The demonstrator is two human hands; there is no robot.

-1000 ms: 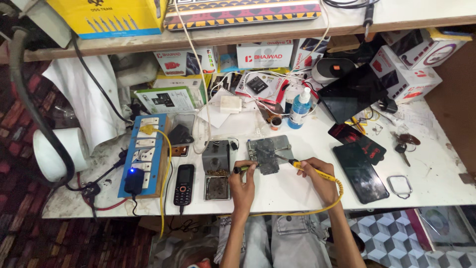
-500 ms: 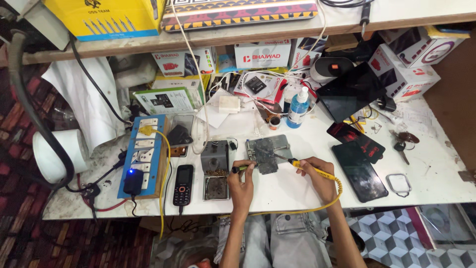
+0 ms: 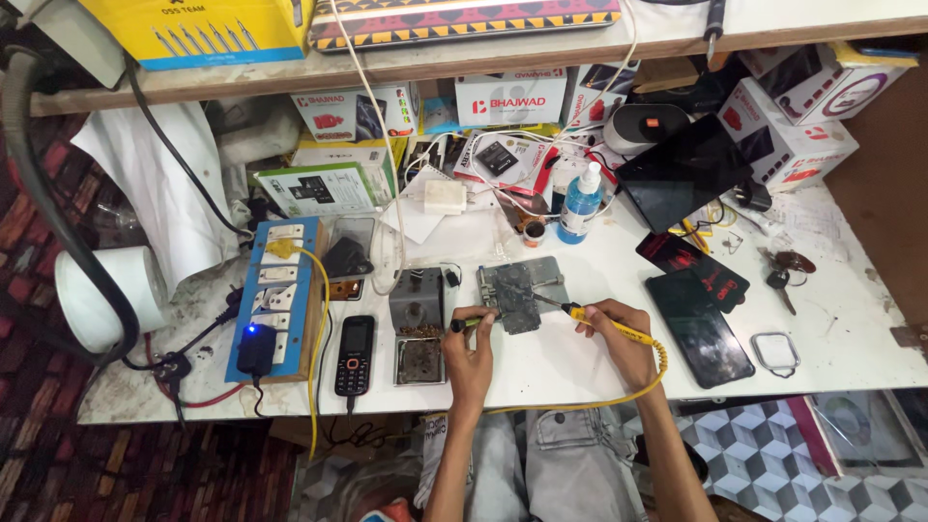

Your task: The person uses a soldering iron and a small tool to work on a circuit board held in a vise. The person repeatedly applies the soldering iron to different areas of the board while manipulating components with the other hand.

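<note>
Circuit board [image 3: 515,295] is sitting clamped in a metal holder [image 3: 551,280] mid-bench; nothing has shifted. Right hand [image 3: 619,333] keeps gripping the yellow soldering iron [image 3: 604,322], left hand [image 3: 471,343] pinching a green-handled tool [image 3: 464,324] beside it.

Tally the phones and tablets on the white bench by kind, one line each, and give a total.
Keypad phone: 1, beside the blue power strip.
Flat dark touchscreen phones: 2, one large, one with red markings.
Dark tablet: 1, propped at the back.
Total: 4.
</note>
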